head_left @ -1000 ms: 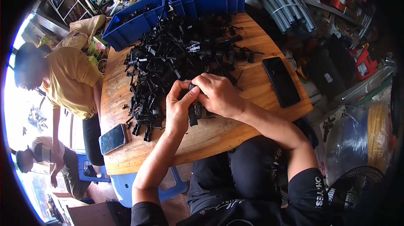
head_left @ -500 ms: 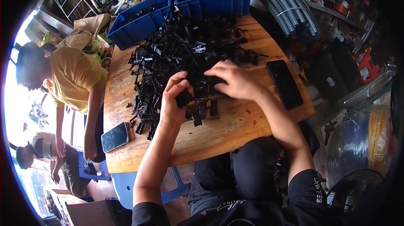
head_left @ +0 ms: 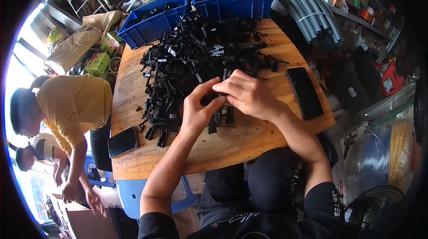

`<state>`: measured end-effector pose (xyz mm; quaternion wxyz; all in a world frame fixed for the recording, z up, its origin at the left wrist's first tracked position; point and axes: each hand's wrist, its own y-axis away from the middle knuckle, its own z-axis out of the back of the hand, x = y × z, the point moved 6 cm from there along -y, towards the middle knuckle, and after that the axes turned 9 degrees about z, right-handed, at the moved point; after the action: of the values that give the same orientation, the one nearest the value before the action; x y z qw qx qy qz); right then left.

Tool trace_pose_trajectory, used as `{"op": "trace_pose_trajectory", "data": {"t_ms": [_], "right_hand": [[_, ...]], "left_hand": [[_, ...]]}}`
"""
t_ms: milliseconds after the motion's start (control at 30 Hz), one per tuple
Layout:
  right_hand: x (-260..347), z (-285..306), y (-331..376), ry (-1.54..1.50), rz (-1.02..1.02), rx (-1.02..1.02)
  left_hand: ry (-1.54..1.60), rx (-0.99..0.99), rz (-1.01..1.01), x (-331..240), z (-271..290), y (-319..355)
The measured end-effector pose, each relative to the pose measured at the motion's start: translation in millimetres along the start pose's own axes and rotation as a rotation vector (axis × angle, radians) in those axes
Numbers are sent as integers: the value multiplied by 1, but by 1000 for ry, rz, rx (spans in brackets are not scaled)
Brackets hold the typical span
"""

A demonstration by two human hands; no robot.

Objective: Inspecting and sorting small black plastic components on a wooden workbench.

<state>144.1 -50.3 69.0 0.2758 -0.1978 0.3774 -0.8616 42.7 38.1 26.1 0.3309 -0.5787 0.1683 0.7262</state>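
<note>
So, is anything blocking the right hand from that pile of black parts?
Nothing visible. The right hand is at the near side of the black parts; a phone lies off to its right, and the blue bins stand beyond the pile.

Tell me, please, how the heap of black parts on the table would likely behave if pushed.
The heap of black parts would probably shift as separate pieces, since they lie jumbled at many angles. With thin ends jutting out, they may snag one another. Rolling seems unlikely, as most look angular.
</note>
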Motion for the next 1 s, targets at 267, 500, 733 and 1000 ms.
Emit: {"op": "trace_pose_trajectory", "data": {"t_ms": [267, 500, 733, 1000], "right_hand": [[-17, 20, 5, -17, -230, -330], [-36, 0, 18, -609, -553, -437], [-26, -8, 13, -457, -366, -214], [-48, -36, 31, -1166, -777, -192]], "left_hand": [[769, 45, 269, 20, 5, -5], [796, 102, 301, 31, -1, -2], [508, -5, 202, 16, -4, 5], [24, -129, -187, -12, 4, 10]]}}
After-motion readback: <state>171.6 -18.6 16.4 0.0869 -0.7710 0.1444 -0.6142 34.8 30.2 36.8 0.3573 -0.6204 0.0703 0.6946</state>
